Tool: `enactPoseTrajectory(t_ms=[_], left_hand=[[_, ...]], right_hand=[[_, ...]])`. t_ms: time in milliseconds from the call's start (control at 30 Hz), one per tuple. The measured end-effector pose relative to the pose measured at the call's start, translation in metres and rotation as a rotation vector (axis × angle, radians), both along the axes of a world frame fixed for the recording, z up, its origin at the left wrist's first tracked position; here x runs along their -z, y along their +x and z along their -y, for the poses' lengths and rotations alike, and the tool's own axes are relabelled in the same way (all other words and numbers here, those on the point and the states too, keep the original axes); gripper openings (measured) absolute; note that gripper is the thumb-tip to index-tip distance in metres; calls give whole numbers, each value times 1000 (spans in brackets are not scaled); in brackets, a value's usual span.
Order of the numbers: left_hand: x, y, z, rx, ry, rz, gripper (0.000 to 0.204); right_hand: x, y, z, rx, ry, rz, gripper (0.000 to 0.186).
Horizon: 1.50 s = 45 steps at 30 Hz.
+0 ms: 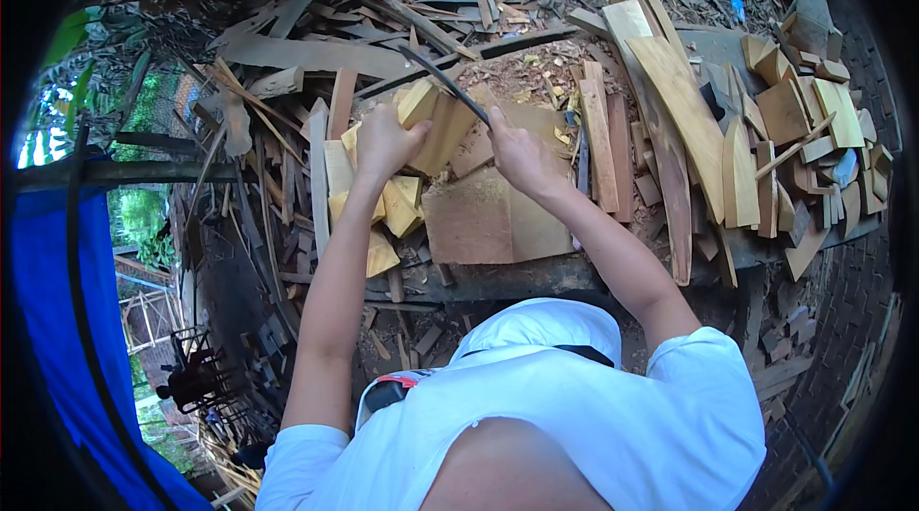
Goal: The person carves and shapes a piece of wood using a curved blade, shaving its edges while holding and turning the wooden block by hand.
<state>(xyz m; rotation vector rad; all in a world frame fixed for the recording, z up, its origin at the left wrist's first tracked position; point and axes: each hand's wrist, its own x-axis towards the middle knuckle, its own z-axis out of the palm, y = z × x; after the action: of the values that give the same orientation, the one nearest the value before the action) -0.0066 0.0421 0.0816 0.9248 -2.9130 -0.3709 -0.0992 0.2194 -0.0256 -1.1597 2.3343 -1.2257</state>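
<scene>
Pale yellow wood block (421, 104), stiff, light-looking and rough enough not to slip, stands on the chopping slab (479, 214) mid-scene, left hand (383, 140) clasping its left side while right hand (517, 155) is wrapped around the dark blade (442, 80) just right.

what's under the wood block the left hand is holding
The yellow wood block in the left hand rests on a flat brown board; the contact spot itself is hidden.

A wood block (433, 123) is held at frame centre; planks (684, 119) are stacked right, a tarp (57, 320) lower left.
</scene>
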Motion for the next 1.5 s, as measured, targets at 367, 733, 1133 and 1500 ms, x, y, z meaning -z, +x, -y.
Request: enactPoseTrajectory(t_ms=[367, 733, 1133, 1500], left_hand=[[-6, 8, 6, -15, 31, -3, 38], [4, 13, 15, -7, 94, -11, 40], [5, 8, 14, 43, 33, 7, 38], [-1, 4, 18, 44, 118, -49, 37]], right_hand=[[-84, -5, -10, 3, -123, -25, 22], [-2, -15, -8, -100, 138, 40, 28], [81, -15, -15, -63, 71, -51, 27], [53, -12, -4, 15, -49, -64, 21]])
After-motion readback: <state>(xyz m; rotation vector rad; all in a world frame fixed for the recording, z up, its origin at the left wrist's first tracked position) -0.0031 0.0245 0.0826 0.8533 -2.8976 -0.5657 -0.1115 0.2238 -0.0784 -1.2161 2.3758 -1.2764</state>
